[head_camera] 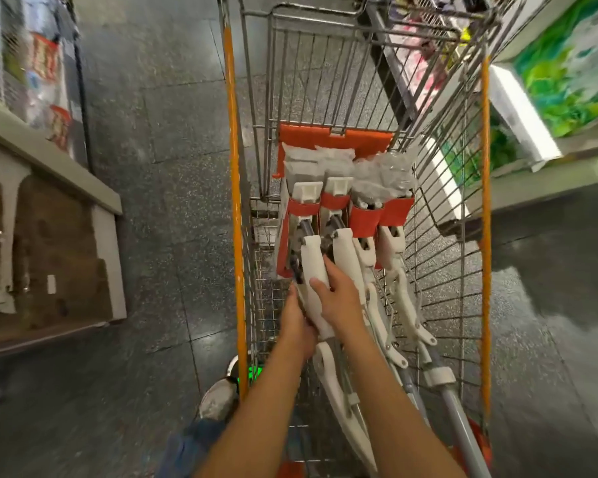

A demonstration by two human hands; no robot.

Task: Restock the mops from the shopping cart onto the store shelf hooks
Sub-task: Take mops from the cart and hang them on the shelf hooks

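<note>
**Barely begun: four mops in the cart, none seen on a hook**

Evidently the restocking is at or near its start. The orange-railed wire shopping cart (pixel 359 108) holds four packaged mops side by side, each with a white plastic wringer handle, a grey metal pole and a plastic-wrapped grey head in a red card sleeve, the heads pointing away from the person. No mop is seen hanging anywhere; the store shelf hooks themselves are out of view, so how many already hang cannot be told.

Both hands are on the leftmost mop (pixel 313 270). The right hand (pixel 335 301) lies over its white handle with thumb and fingers curled round it. The left hand (pixel 296 317) comes up from beneath on the same handle, fingers wrapped under it, though mostly hidden. That mop rests among the others, its head against the cart's far end beside the second mop (pixel 346 260).

What is left, by my reading, is nearly everything: lift this mop out, carry it to a hook, then repeat for the other three. A grey tiled floor (pixel 159 167) and stocked shelves (pixel 518 108) flank the cart.
</note>
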